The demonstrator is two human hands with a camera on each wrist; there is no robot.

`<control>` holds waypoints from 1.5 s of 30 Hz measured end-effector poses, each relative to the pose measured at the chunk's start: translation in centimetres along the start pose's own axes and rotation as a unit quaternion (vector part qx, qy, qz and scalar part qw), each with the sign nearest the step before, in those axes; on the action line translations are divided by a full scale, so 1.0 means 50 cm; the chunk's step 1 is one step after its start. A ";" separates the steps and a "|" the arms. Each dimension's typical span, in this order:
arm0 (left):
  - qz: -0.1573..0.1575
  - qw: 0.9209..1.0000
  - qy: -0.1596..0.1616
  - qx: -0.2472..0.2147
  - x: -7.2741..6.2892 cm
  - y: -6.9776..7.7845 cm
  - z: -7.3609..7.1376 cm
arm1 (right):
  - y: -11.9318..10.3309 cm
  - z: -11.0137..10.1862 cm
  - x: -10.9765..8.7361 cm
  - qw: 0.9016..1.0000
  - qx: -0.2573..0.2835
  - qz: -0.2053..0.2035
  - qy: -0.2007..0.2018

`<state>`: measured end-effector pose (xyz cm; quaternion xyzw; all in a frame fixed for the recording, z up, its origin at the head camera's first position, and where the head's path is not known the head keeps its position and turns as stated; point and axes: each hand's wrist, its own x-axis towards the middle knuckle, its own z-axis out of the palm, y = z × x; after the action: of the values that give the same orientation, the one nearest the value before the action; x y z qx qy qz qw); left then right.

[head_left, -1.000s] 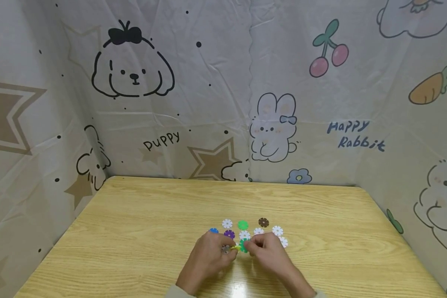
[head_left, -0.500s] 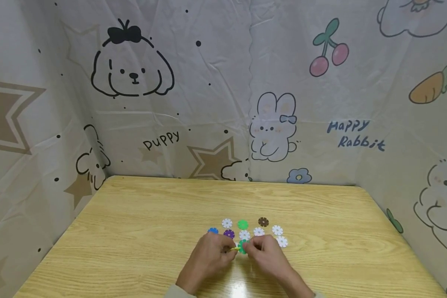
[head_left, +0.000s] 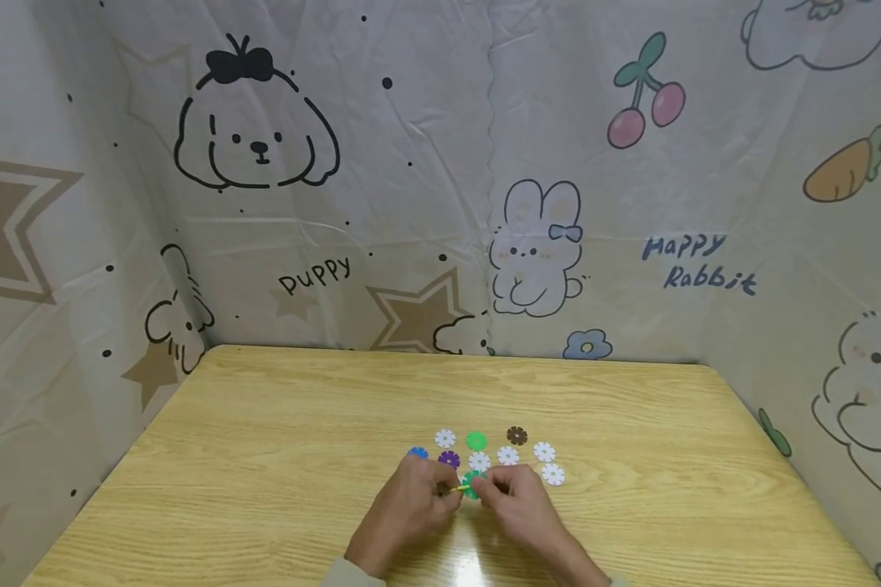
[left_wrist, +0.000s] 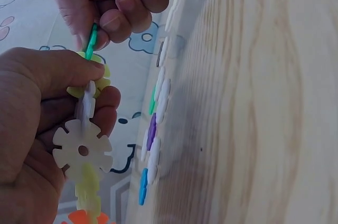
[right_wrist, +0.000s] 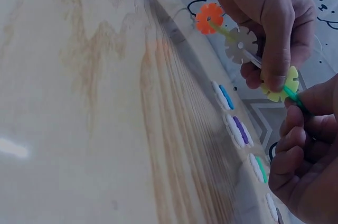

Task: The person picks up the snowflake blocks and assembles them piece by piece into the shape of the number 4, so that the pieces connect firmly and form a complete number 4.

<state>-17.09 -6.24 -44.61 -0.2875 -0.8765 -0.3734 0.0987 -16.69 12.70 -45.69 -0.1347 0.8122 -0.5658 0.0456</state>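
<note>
**L hand (head_left: 411, 501) & R hand (head_left: 521, 505) both holding; notched-disc chain (left_wrist: 95, 147) nearside of purple disc (head_left: 449, 461)**

Ref. pt. for all positions: purple disc, flat on wood-grain table (head_left: 264, 465).

Hands: both nearside of ref.; L hand just in front of it & to its L, R hand to its R. L hand: fingers curled, thumb pressing on a yellow disc (right_wrist: 292, 78). R hand: pinching a green disc (left_wrist: 92, 40) btwn thumb & fingers. Green disc meets yellow disc's rim; can't confirm whether slots are engaged.

Chain, cont'd from yellow disc, per wrist views: white disc (left_wrist: 87, 102) (edge-on), pale disc (right_wrist: 248, 39), second yellow disc (left_wrist: 87, 195) (edge-on), orange disc (right_wrist: 211, 10) at far end. Held clear of table.

Table, rel. to ref.: blue disc (head_left: 418, 452) L, partly hidden by L hand. White disc just behind (head_left: 440, 440). Bright-green disc (head_left: 475, 441) behind & R. Brown disc (head_left: 517, 435) behind, farther R. Further white discs (head_left: 508, 456) R of ref.; exact white count n/c, some overlap or are covered.

Backdrop sheet (head_left: 426, 114) well behind ref., w/ "Puppy" & "Happy Rabbit" prints.
</note>
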 end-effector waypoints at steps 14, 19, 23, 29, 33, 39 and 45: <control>-0.024 1.000 0.000 -0.012 -0.001 -0.006 -0.005 | -0.017 -0.002 0.003 1.000 -0.006 -0.006 -0.014; -0.039 0.999 -0.003 -0.015 -0.006 -0.008 -0.010 | -0.017 -0.004 0.007 0.999 -0.029 -0.023 -0.035; -0.055 0.998 -0.012 -0.004 -0.008 -0.011 -0.015 | -0.017 -0.009 0.010 0.998 -0.046 -0.022 -0.043; -0.069 0.997 -0.016 0.004 -0.010 -0.017 -0.023 | -0.010 -0.019 0.017 0.997 -0.064 -0.020 -0.038; -0.067 0.998 -0.008 0.001 -0.012 -0.020 -0.027 | -0.009 -0.021 0.020 0.997 -0.063 -0.022 -0.040; -0.064 0.998 -0.001 -0.007 -0.015 -0.025 -0.036 | -0.008 -0.020 0.022 0.997 -0.054 -0.035 -0.038; -0.068 0.997 -0.001 -0.028 -0.017 -0.030 -0.041 | -0.004 -0.014 0.025 0.995 -0.079 -0.041 -0.038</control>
<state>-17.37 -8.90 -44.38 -0.2302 -0.8832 -0.4036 0.0645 -18.03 12.92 -45.18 -0.1927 0.8457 -0.4957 0.0428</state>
